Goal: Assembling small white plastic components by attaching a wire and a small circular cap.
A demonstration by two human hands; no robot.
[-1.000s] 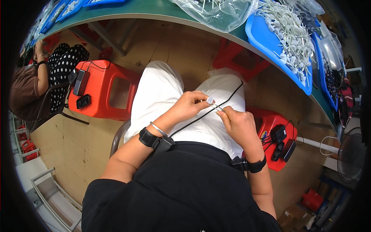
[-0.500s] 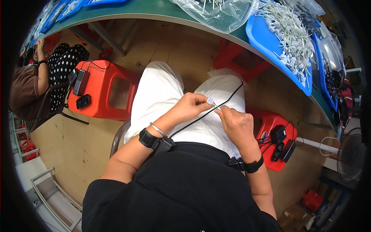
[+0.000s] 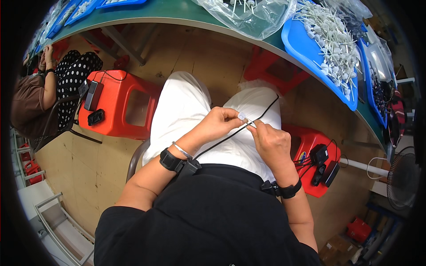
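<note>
Above my lap, both hands meet on a small white piece with a thin white stem (image 3: 242,116). My left hand (image 3: 216,123) is closed, its thumb and fingertips pinching the piece by its wider white head. The fingers of my right hand (image 3: 271,141) are closed round the stem end, close to the left fingertips. The stem's far end is hidden in the right fingers. A black cable (image 3: 220,142) runs across my white trousers beneath the hands.
Ahead, the green table (image 3: 177,11) bears a blue tray (image 3: 306,60) heaped with similar white stemmed pieces, and a clear plastic bag (image 3: 262,26). Red stools with black devices stand left (image 3: 117,104) and right (image 3: 306,146). A fan (image 3: 403,177) is at right; a seated person (image 3: 33,99) works at far left.
Both hands stay almost in place, still gripping the white piece. The stem between the fingertips shows slightly differently. At far left, the other person's hands have shifted a little.
</note>
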